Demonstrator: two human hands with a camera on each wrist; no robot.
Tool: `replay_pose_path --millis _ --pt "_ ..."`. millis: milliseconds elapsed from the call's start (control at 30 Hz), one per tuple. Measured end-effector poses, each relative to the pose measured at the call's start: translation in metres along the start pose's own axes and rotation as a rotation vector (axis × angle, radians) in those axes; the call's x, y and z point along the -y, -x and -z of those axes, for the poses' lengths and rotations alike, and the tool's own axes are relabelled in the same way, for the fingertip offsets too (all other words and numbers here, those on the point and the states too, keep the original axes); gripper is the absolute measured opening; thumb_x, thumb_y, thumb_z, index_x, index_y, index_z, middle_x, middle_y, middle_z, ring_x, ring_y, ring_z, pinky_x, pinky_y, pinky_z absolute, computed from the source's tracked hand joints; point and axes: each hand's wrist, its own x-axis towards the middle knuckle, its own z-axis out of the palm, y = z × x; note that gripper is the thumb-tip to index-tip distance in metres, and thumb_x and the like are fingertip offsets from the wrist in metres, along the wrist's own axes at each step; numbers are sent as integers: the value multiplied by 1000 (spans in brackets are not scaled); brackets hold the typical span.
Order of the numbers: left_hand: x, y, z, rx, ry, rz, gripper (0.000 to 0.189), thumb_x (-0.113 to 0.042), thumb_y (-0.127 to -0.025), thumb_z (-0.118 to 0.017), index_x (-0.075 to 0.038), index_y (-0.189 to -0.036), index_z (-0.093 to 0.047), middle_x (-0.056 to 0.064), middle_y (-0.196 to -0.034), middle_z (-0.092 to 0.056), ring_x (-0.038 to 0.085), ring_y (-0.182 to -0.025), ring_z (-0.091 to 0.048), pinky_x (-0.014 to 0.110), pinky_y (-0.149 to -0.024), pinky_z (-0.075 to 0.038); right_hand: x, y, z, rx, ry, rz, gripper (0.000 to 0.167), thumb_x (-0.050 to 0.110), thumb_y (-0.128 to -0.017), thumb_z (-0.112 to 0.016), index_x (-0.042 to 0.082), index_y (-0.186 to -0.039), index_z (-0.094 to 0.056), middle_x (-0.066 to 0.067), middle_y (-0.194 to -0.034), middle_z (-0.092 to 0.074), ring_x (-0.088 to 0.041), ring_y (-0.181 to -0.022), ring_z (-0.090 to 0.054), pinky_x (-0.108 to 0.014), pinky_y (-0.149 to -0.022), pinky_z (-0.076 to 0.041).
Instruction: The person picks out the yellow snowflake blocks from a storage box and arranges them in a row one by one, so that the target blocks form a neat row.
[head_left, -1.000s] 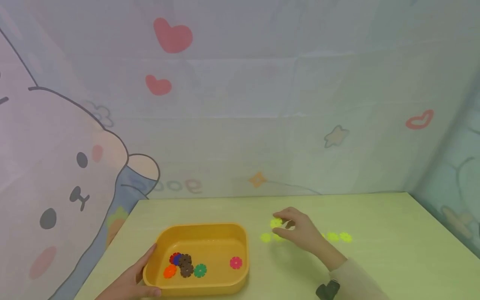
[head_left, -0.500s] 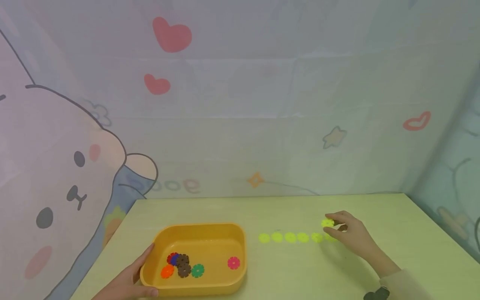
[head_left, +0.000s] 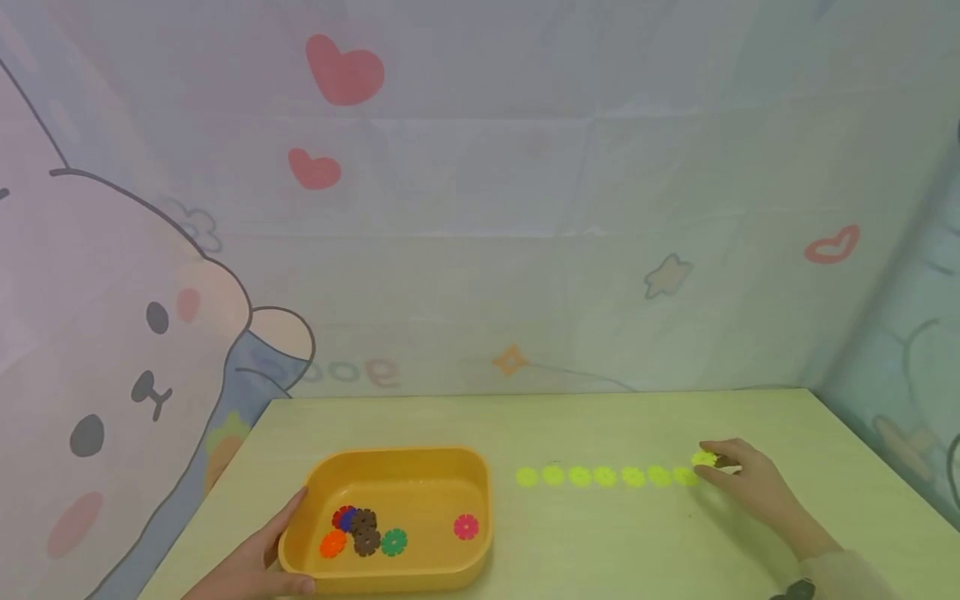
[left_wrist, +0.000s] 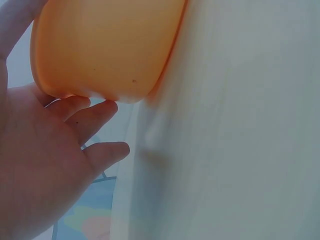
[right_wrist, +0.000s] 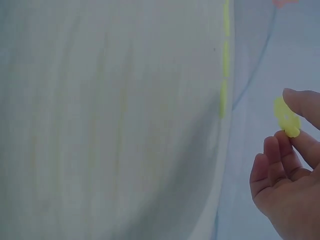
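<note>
My right hand [head_left: 757, 487] pinches a yellow snowflake disc [head_left: 703, 459] between thumb and fingers, close above the right end of a row of several like discs [head_left: 605, 477] lying flat on the table. In the right wrist view the pinched disc [right_wrist: 286, 114] shows apart from the tabletop. On the left, my left hand [head_left: 255, 558] grips the left end of a yellow plastic tray [head_left: 420, 579], thumb at its near rim. In the left wrist view some of its fingertips [left_wrist: 110, 107] touch the tray's wall [left_wrist: 110, 50].
Inside the tray lie red, blue, brown, orange and green discs [head_left: 394, 542] bunched at the left, and a pink disc [head_left: 467, 527] at the right. The pale table [head_left: 600, 542] ends at a printed cloth backdrop [head_left: 480, 208].
My right hand has carried the yellow disc rightward along the row, from near its left end to its right end, and a little lower. The left hand keeps its grip on the tray.
</note>
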Motion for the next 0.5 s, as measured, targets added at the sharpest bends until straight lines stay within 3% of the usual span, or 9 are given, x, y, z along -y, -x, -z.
replay_pose_path --millis 133,500 --pt "0 0 1 2 6 6 94 -20 -98 -57 -8 -151 20 36 -153 10 35 -131 -42 39 -98 -49 -9 -2 2 39 8 -38 51 26 -90 -68 -9 -125 -57 -24 -116 -59 -36 -99 -60 -52 -79 -52" --pt "-1 0 -1 -20 -17 14 95 -22 -98 -58 -7 -151 19 36 -153 9 35 -129 -45 39 -97 -50 -20 -10 6 137 -7 -79 52 22 -90 -68 -14 -124 -54 -32 -119 -56 -37 -98 -59 -50 -81 -53"
